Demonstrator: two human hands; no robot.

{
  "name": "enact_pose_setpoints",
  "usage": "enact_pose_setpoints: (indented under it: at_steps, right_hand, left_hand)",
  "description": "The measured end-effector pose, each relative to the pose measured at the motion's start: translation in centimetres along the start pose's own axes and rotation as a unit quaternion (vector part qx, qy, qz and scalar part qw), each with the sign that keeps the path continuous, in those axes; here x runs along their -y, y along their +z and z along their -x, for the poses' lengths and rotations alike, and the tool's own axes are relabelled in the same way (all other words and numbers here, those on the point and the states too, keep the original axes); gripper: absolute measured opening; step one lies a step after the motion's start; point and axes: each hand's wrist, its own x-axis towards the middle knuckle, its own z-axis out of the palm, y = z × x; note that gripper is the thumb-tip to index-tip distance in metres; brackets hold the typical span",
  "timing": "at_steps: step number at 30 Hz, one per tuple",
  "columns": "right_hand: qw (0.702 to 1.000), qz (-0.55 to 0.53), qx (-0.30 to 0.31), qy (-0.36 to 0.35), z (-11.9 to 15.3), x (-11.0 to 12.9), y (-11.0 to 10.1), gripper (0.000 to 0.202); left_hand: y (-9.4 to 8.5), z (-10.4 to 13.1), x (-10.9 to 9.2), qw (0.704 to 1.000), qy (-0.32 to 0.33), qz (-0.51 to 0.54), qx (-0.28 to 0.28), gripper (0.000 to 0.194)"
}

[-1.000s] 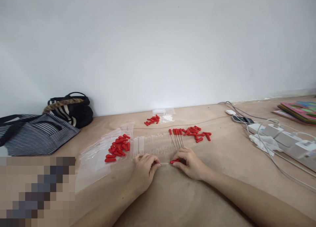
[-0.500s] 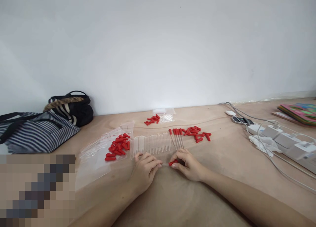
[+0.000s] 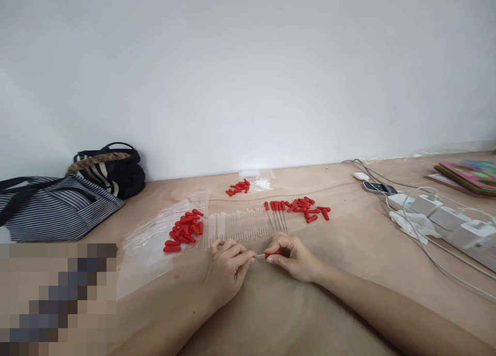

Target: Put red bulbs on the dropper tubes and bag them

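Observation:
My left hand [image 3: 229,269] is closed on a thin clear glass tube [image 3: 260,256], whose end points right. A red rubber bulb [image 3: 273,253] sits at that end, pinched between the thumb and fingers of my right hand [image 3: 294,259]. Just beyond my hands lies a row of clear tubes [image 3: 236,225]. To its right are several tubes with red bulbs on their far ends [image 3: 276,206], partly behind my right fingers. Loose red bulbs [image 3: 304,205] lie right of these, and another pile of red bulbs [image 3: 186,229] rests on clear plastic bags [image 3: 145,255] at the left.
Further back are more red bulbs [image 3: 238,187] beside a small clear bag [image 3: 261,183]. A striped bag [image 3: 62,206] and a black bag [image 3: 116,175] stand at the left. A power strip [image 3: 480,250] with white plugs, cables and colourful boards [image 3: 467,175] occupy the right.
Both hands keep their grip on the tube and bulb. My right hand has shifted very slightly left and up, and the view has moved a little.

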Motion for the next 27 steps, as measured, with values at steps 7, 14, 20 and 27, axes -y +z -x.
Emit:
enact_pose_setpoints:
  at_steps: [7, 14, 20, 27]
  right_hand:
    - [0.997, 0.069, -0.016, -0.033, 0.2, 0.4, 0.1, 0.006]
    - [0.995, 0.085, -0.023, -0.047, 0.3, 0.5, 0.3, 0.009]
    - [0.998, 0.057, -0.011, -0.012, 0.3, 0.0, 0.1, 0.027]
    - [0.997, 0.049, -0.058, -0.034, 0.2, 0.2, 0.4, 0.012]
  left_hand:
    - [1.0, 0.5, 0.0, 0.999, 0.018, -0.022, -0.027, 0.018]
    - [1.4, 0.4, -0.5, 0.998, 0.021, -0.013, -0.052, 0.019]
    - [1.1, 0.2, -0.5, 0.998, 0.009, -0.007, -0.069, 0.017]
    - [1.3, 0.2, -1.0, 0.995, 0.003, 0.023, -0.092, 0.021]
